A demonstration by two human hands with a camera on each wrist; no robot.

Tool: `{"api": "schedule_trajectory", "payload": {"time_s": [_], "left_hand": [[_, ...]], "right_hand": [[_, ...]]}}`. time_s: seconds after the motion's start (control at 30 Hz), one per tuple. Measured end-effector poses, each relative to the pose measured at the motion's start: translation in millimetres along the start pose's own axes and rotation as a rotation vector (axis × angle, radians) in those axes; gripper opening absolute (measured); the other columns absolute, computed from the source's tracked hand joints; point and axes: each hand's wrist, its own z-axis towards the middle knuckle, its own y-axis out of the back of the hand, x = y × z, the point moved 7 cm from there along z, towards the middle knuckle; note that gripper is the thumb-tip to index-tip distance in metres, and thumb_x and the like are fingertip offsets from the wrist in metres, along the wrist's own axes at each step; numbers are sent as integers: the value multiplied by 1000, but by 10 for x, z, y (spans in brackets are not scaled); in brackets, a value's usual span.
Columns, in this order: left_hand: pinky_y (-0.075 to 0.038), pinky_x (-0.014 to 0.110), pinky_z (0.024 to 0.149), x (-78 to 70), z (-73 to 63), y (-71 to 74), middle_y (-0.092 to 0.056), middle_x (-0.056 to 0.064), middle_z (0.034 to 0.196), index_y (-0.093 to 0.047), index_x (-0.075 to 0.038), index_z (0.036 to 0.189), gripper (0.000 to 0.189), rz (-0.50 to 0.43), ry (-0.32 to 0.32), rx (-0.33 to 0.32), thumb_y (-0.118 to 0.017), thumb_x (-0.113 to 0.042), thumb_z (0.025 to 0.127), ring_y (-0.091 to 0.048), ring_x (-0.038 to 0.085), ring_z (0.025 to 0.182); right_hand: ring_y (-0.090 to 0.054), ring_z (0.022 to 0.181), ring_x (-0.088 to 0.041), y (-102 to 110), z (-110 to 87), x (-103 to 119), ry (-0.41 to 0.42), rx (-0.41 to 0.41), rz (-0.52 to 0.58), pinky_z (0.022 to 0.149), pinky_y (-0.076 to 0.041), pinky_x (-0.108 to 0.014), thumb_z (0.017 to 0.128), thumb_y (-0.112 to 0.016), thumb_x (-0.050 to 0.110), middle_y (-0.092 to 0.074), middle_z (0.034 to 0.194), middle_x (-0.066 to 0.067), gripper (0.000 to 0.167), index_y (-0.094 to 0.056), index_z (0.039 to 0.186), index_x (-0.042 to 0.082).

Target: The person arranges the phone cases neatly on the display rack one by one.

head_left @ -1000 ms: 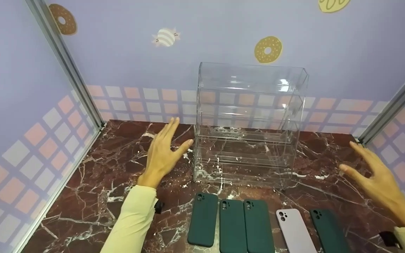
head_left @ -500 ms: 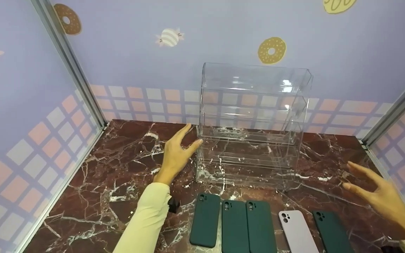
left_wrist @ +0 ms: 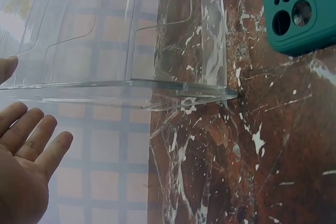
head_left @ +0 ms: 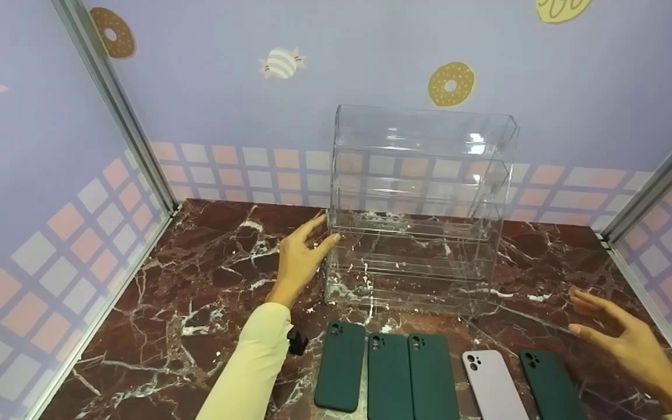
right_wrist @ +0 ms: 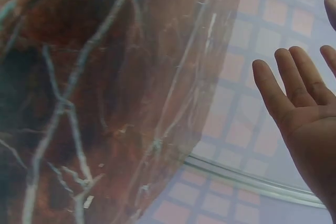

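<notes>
A clear, tiered acrylic display rack (head_left: pixel 417 233) stands upright on the marbled table near the back wall. My left hand (head_left: pixel 301 259) is at the rack's left side, fingers extended and thumb apart from them. In the left wrist view, the fingers (left_wrist: pixel 37 140) and thumb lie on either side of the rack's side panel (left_wrist: pixel 131 83); whether they touch it I cannot tell. My right hand (head_left: pixel 627 332) hovers over the table at the right, fingers loosely extended, holding nothing. Nearest to it is a dark green phone case (head_left: pixel 552 382).
In front of the rack lie several phone cases: dark green ones, such as the leftmost green case (head_left: pixel 340 367), and a pale lilac case (head_left: pixel 494 382). Purple patterned walls (head_left: pixel 213 87) enclose the marbled table (head_left: pixel 155 326) at the back and sides.
My left hand has moved right, up to the rack's left side. My right hand has come down and toward the person. The view has shifted slightly; rack and phone cases stay in place.
</notes>
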Motion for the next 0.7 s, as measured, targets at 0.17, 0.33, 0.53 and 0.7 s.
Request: {"api": "schedule_trajectory", "payload": {"time_s": [0.17,0.33,0.53,0.7], "left_hand": [[-54,50,100,25,1,-34,-71,19,133,-71,1,134,46,39,28,-12,-84,-19,94,-68,38,122],[-59,45,92,67,-9,-52,-75,19,123,-74,0,129,40,64,68,-24,-84,-17,94,-73,35,111],[-60,42,86,124,-15,-46,-78,15,114,-78,-3,122,33,69,96,-58,-85,-15,92,-77,27,99],[-59,44,86,153,-29,-53,-78,18,112,-78,1,119,33,18,97,-69,-86,-15,92,-77,26,98]], "right_hand": [[-59,114,8,-76,-32,-102,-18,38,5,83,-53,-17,99,-78,17,-64,141,-11,66,-48,156,2],[-64,111,2,-179,-62,-169,-12,96,-8,83,-55,-21,99,-79,15,-63,139,-28,64,-50,153,-3],[-67,111,-2,-282,-100,-251,-64,188,-7,84,-56,-25,100,-77,18,-60,142,-29,65,-49,155,-2],[-68,111,-4,-313,-122,-273,-62,220,4,84,-57,-26,100,-77,18,-63,140,-27,62,-52,153,0]]}}
